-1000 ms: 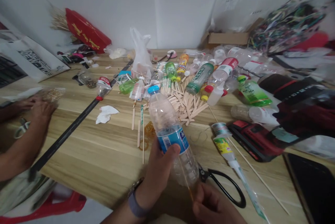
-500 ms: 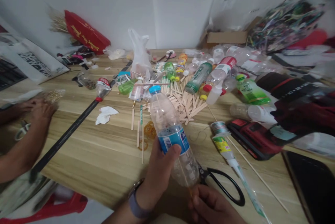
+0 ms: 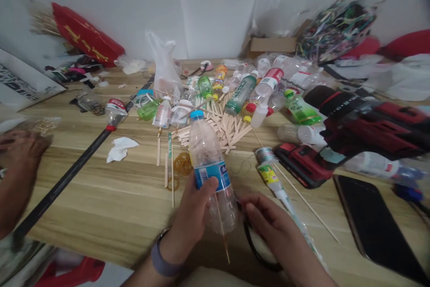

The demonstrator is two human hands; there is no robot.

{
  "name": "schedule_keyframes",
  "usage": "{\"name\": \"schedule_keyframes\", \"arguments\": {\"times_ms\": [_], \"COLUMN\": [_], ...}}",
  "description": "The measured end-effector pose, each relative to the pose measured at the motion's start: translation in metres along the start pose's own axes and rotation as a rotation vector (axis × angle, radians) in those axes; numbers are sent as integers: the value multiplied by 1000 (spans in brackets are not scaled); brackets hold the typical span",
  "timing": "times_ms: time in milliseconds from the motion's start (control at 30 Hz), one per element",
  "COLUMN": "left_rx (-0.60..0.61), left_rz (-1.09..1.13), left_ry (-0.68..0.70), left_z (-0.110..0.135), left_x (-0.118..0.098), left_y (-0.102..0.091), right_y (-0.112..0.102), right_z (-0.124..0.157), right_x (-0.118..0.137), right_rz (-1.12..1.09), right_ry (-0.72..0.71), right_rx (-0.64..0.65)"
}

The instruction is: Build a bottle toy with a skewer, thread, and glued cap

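A: Hands?
B: Left hand (image 3: 195, 211) gripping bottle (image 3: 217, 170), 6 o'clock; right hand (image 3: 272, 220) sitting half-curled at black handle (image 3: 249, 241), 5 o'clock, can't tell if holding.
A: Be bracing firmly; stick (image 3: 225, 249) could be slipping.

The left hand (image 3: 192, 216) covers part of the bottle (image 3: 204, 143), its fingertips hidden behind it; the right hand (image 3: 272, 220) hides some of the black loop handle (image 3: 250, 242), and whether it grips cannot be told; left of both, a co-worker's hand (image 3: 26, 152) is blurred, the forearm (image 3: 13, 195) cut off; right of them, the drill (image 3: 366, 121) meets the edge.
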State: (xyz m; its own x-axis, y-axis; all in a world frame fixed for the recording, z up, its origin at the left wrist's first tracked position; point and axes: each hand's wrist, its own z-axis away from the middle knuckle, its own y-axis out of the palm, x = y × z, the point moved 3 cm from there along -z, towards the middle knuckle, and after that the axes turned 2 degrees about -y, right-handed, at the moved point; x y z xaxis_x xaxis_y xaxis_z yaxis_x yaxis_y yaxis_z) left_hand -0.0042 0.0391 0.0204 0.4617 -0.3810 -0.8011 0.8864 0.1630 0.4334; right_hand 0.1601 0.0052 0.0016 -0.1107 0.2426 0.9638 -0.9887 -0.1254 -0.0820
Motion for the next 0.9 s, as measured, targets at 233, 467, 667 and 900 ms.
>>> {"name": "schedule_keyframes", "arguments": {"times_ms": [233, 467, 667, 900], "left_rx": [73, 125, 128, 119], "left_rz": [-15, 33, 92, 62], "left_ry": [-17, -64, -138, -129], "left_z": [4, 9, 11, 10], "left_x": [2, 4, 8, 6], "left_y": [0, 0, 0, -1], "right_y": [-3, 0, -3, 6], "right_z": [-26, -34, -30, -30], "right_x": [33, 35, 36, 37], "right_rz": [127, 56, 117, 53], "right_ry": [-347, -350, -360, -372], "right_rx": [-17, 134, 149, 202]}}
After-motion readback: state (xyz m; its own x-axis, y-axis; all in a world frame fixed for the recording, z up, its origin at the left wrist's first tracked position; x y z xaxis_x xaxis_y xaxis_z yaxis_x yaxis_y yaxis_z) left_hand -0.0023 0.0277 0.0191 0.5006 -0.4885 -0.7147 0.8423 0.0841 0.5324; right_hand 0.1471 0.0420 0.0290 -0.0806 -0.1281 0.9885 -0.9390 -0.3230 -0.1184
